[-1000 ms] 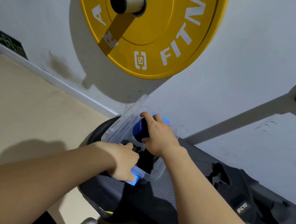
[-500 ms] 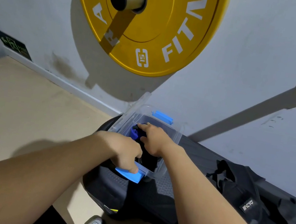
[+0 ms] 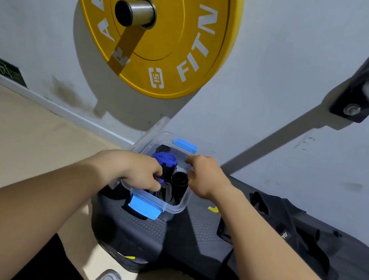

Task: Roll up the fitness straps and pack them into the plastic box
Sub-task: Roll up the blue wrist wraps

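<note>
Head view looks down on a clear plastic box [image 3: 174, 207] that sits open on a dark textured tabletop [image 3: 152, 229], with its clear lid [image 3: 153, 132] tipped up at the far left side and a blue latch [image 3: 145, 207] hanging off the near edge. Inside the box a rolled blue strap [image 3: 165, 158] stands on end toward the far side, and a rolled black strap [image 3: 179, 179] stands just beside it, nearer the right wall. The left hand [image 3: 142, 172] has its fingers curled over the box's left rim, holding it, with the fingertips down beside the blue roll. The right hand [image 3: 206, 177] hovers over the right rim with loosely bent fingers that hold nothing. A black bag [image 3: 285, 228] lies on the tabletop to the right, apart from the box. A yellow weight plate [image 3: 172, 29] hangs on the wall above.
</note>
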Available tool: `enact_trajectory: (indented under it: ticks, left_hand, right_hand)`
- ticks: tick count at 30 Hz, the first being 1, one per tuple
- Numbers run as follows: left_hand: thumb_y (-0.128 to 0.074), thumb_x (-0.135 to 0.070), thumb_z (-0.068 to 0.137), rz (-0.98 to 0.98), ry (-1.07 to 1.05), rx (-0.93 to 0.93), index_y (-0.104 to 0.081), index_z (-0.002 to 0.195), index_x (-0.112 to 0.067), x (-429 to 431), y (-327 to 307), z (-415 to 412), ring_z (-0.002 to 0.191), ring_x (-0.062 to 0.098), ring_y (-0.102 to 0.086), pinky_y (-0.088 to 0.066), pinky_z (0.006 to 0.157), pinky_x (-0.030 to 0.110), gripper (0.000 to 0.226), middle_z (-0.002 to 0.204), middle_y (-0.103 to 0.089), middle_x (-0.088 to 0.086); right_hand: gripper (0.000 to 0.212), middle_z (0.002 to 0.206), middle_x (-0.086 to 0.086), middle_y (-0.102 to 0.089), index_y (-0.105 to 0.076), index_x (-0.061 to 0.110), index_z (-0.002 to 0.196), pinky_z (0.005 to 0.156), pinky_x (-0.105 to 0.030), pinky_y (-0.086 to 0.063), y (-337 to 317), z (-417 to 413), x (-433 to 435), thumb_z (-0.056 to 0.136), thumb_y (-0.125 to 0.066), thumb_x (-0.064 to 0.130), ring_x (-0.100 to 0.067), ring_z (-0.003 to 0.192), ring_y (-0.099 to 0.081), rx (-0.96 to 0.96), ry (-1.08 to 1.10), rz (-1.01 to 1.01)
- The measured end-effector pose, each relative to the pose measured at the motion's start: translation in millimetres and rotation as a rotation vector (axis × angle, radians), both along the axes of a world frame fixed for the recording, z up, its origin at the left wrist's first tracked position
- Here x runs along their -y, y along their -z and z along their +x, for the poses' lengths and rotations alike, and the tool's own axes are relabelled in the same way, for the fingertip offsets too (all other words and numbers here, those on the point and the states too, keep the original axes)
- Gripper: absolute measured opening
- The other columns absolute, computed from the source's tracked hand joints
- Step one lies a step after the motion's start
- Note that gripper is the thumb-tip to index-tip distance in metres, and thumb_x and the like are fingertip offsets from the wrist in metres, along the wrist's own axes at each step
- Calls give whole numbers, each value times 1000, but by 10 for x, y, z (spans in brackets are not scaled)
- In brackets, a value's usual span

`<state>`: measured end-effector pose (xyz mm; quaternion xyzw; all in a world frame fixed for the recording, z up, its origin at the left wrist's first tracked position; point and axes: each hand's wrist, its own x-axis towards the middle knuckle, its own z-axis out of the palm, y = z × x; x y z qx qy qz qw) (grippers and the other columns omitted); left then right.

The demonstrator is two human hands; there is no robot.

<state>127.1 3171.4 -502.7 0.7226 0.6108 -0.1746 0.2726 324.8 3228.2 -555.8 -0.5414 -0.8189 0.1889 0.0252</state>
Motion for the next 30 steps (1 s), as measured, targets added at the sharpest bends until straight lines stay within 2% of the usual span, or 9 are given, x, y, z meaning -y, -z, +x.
enact_trajectory:
  ticks: [4,8,12,14,17,19,22,26,30]
  left_hand:
    - [-57,-48,106,-80,50,-56,-41,164,-25,79,186,-39,145,26,-50,-41,120,41,64,165,-47,2]
    - [-66,-34,104,-62,62,-43,-56,154,-22,92,242,-108,132,28,-60,-49,112,43,52,152,-59,5]
    - [-71,-18,99,-1,138,-46,-62,145,-17,77,298,-143,132,31,-59,-49,111,49,48,146,-58,9]
    - [-70,-16,102,14,161,-46,-61,148,-21,80,324,-143,136,27,-54,-44,114,46,47,148,-53,3]
    - [-69,-12,104,40,136,-24,-65,142,-18,64,356,-128,133,26,-57,-47,110,41,39,147,-55,3]
    - [-69,-10,103,41,106,-6,-67,140,-15,50,362,-119,129,28,-60,-50,105,37,37,145,-57,6]
    - [-70,-8,102,46,95,-13,-69,135,-13,31,365,-101,122,31,-64,-51,97,35,33,141,-61,10]
    - [-70,-5,101,61,104,-39,-70,130,-12,19,404,-86,114,32,-66,-50,86,34,30,135,-64,11]
    - [-71,-4,100,71,94,-11,-72,127,-13,26,449,-125,110,32,-67,-52,87,36,29,131,-64,10]
  right_hand:
    - [38,137,-22,-67,-62,1,134,103,-50,-54,65,-236,-70,98,-52,5,-43,127,-61,-25,-18,21]
    - [40,142,-22,-62,-54,6,146,102,-46,-50,176,-570,-175,107,-50,9,-41,131,-57,-55,-55,-18]
    - [23,104,-18,-68,-71,8,101,82,-36,-48,300,-854,-306,110,-59,25,-40,110,-66,-176,78,-86]
    - [23,108,-16,-73,-74,7,105,84,-38,-55,345,-879,-373,98,-77,28,-36,106,-68,-224,177,-86]
    - [64,124,-9,-68,-63,13,127,95,-42,-56,361,-830,-437,77,-97,35,-30,114,-65,-231,195,-132]
    - [76,130,-6,-70,-63,16,137,100,-43,-57,341,-784,-470,75,-98,43,-27,118,-67,-249,196,-163]
    - [62,124,-6,-77,-76,17,127,100,-45,-59,337,-715,-532,76,-97,46,-25,116,-71,-184,198,-155]
    - [58,120,-7,-77,-79,16,124,98,-44,-60,315,-786,-497,76,-97,42,-26,113,-71,-136,162,-137]
    - [40,100,-9,-73,-79,13,110,74,-37,-57,316,-921,-439,79,-92,34,-30,100,-69,4,92,-76]
